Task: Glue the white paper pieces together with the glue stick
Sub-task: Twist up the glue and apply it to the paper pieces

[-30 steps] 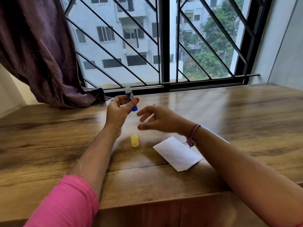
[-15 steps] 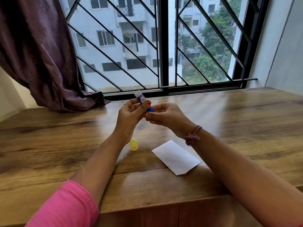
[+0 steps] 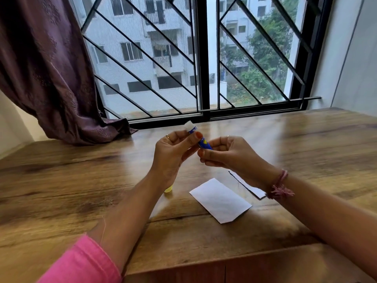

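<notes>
A blue glue stick (image 3: 204, 144) with its white glue tip bare is held tilted above the table, tip pointing up and left. My left hand (image 3: 173, 152) grips its upper part, thumb across the tube. My right hand (image 3: 228, 154) pinches its lower end. The yellow cap (image 3: 168, 189) stands on the table, partly hidden behind my left wrist. One white paper piece (image 3: 221, 200) lies flat below my hands. A second white paper piece (image 3: 247, 185) lies to its right, mostly covered by my right wrist.
The wooden table (image 3: 61, 180) runs up to a barred window (image 3: 202, 58) at the back. A purple curtain (image 3: 51, 68) hangs at the back left with its hem resting on the table. The table's front edge (image 3: 204, 268) is close to me.
My right hand came in from open air and closed on the lower end of the glue stick. Both hands and the stick shifted slightly right, and the stick tilted more.
</notes>
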Motion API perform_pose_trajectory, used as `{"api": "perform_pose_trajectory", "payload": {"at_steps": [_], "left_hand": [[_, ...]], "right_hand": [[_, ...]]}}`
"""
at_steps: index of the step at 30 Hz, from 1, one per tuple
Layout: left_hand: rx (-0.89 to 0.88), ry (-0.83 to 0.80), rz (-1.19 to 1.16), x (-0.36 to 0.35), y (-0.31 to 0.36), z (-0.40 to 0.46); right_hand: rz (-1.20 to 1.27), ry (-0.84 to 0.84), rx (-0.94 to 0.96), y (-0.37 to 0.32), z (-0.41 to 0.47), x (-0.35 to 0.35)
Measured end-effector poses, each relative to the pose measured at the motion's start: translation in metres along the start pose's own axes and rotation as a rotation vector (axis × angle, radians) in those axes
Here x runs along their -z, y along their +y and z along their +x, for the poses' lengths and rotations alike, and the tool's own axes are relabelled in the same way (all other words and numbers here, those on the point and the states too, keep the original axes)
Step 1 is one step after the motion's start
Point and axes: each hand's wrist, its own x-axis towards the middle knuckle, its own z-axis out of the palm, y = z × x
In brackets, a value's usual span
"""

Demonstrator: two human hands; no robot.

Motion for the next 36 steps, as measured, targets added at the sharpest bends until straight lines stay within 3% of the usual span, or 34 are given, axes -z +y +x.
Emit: {"api": "perform_pose_trajectory", "payload": {"at_steps": [6,15,23,29,36], "left_hand": [[0.038,-0.046,0.045,-0.006,-0.003,-0.005],[0.095,-0.036,0.018,-0.010,0.002,-0.005],[0.072,0.034,0.065,-0.011,0.002,-0.006],[0.078,0.031,0.048,-0.009,0.003,-0.005],[0.070,0.060,0.060,-0.012,0.002,-0.006]], "right_hand": [[0.105,-0.057,-0.048,0.007,-0.015,0.002],[0.535,-0.195,-0.252,0.004,-0.018,-0.001],[0.449,0.007,-0.108,0.015,-0.020,-0.012],[0.409,-0.019,-0.089,0.018,-0.020,-0.018],[0.491,-0.051,-0.216,0.020,-0.018,-0.019]]}}
